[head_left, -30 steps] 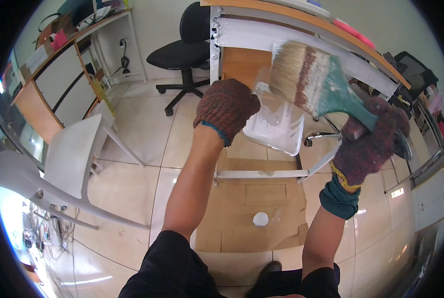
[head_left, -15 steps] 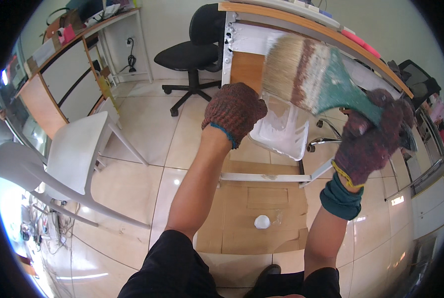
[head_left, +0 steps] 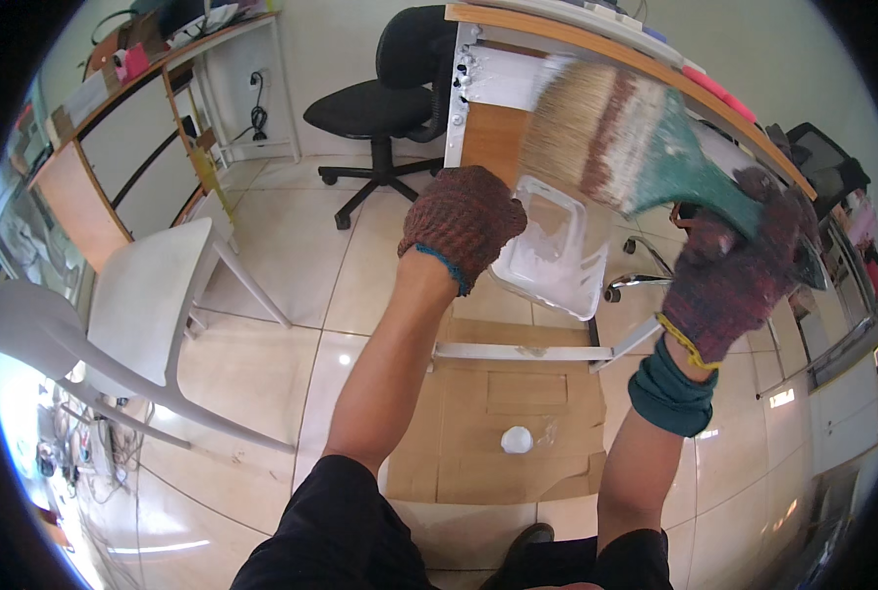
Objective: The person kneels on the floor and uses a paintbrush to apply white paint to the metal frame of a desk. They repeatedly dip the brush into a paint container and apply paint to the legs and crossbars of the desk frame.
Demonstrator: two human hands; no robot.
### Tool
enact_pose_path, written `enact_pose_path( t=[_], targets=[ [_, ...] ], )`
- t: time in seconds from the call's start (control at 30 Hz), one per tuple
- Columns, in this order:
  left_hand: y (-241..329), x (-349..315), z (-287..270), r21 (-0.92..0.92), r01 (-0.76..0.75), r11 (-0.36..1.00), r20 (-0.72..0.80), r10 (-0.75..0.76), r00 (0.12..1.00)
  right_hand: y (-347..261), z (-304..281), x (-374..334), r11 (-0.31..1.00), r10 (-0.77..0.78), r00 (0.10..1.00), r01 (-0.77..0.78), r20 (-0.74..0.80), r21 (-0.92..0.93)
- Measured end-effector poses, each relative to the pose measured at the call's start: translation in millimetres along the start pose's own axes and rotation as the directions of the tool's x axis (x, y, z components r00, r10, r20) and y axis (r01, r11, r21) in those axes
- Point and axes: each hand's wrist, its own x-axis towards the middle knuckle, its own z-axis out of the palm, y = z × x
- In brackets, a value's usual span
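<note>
Includes two gloved hands (head_left: 464, 221) (head_left: 739, 258), one broad paintbrush (head_left: 624, 138), one white tray (head_left: 539, 288) and one teal wristband (head_left: 671, 395). Adds one cardboard sheet (head_left: 498, 477), one small round white object (head_left: 517, 440), one visible dark shoe (head_left: 534, 534) and two black sleeves (head_left: 336, 521) (head_left: 636, 559). Counts one pale chair (head_left: 139, 295) and at least two black chairs (head_left: 372, 110) (head_left: 824, 162).

The left hand (head_left: 462, 224) wears a coarse-knit glove (head_left: 467, 202) in mottled brownish red, with blue edging (head_left: 444, 264) at its wrist end. The right hand (head_left: 739, 280) wears purplish-maroon knit, edged yellow; just below that hand, a dark green cloth band (head_left: 672, 393) rings the wrist. Farther from each hand comes a black sleeve (head_left: 326, 516), and well beyond both hands, a dark shoe (head_left: 532, 534).
</note>
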Motion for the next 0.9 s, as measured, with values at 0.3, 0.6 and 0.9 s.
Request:
enact_pose_path(
  t=[0.3,0.6,0.9],
  targets=[
    [-4.1,-4.7,-1.7,-0.003,-0.015,1.000,-0.035,0.015,0.999,-31.7,15.9,1.0,0.916,0.331,0.941,-0.302,-0.073,0.265],
    [7.6,-6.0,-8.8,-0.070,0.064,0.995,-0.035,-0.066,0.997,-27.0,14.6,-12.7,0.917,0.271,0.962,-0.265,0.022,0.299],
    [4.7,-8.2,-14.1,-0.147,0.041,0.988,0.000,-0.042,0.999,-0.4,-24.4,-10.5,0.951,0.272,0.955,-0.248,-0.122,0.184]
  ],
)
